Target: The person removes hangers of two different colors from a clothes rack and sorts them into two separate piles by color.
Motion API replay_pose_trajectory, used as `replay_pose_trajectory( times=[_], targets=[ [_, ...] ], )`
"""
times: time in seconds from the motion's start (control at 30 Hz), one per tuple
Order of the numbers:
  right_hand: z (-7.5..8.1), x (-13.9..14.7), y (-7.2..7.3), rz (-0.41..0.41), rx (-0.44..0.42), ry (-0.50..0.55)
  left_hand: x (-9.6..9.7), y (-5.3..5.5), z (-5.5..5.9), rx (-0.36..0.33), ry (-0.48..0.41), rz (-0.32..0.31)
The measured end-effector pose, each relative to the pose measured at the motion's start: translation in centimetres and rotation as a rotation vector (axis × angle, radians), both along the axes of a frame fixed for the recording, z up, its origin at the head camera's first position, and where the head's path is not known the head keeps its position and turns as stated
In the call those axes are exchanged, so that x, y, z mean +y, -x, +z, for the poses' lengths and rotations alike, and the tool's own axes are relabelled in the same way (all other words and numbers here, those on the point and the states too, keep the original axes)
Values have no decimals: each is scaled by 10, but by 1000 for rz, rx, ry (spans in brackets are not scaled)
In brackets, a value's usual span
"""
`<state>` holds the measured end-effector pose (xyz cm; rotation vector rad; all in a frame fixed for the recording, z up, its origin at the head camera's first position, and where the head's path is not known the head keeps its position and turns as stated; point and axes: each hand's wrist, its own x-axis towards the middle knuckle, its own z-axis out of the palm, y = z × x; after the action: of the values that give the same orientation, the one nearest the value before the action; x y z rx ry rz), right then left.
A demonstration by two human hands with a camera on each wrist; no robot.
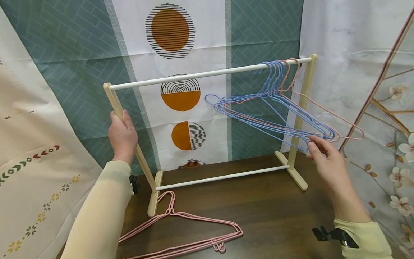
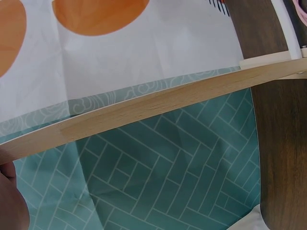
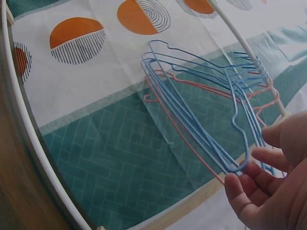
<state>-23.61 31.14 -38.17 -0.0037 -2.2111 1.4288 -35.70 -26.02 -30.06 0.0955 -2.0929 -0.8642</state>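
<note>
back: green-white cloth [image 1: 211, 39], orange circles [image 1: 170, 29] | right: floral cloth [image 1: 381, 108] | below: dark tabletop [image 1: 268, 208]

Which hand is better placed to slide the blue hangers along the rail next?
Probably the right hand: it's at the lower corner of the blue hangers, while the left hand grips the wooden upright opposite.

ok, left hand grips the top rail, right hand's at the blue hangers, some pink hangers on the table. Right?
Not quite: the left hand grips the left post, not the top rail; the head view shows it. The rest stands: right hand at the blue hangers, some pink hangers on the table.
</note>
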Motion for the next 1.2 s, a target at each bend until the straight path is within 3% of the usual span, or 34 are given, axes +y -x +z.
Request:
replay_pose_trajectory(
  times=[0.17,0.47,0.67,0.93,1.2],
  targets=[
    [-2,-6,3,94,-1,1,0,0,0,-4,1,1],
    [-8,-20,6,236,17,148,-2,2,0,4,7,8],
    [-13,-26,7,301,61,254,-2,2,0,2,-4,-9],
    [-13,-34,13,391,154,503,-1,0,0,-7,-18,-20],
    [-3,-37,14,440,226,538,-1,2,0,-6,-22,-23]
  ],
)
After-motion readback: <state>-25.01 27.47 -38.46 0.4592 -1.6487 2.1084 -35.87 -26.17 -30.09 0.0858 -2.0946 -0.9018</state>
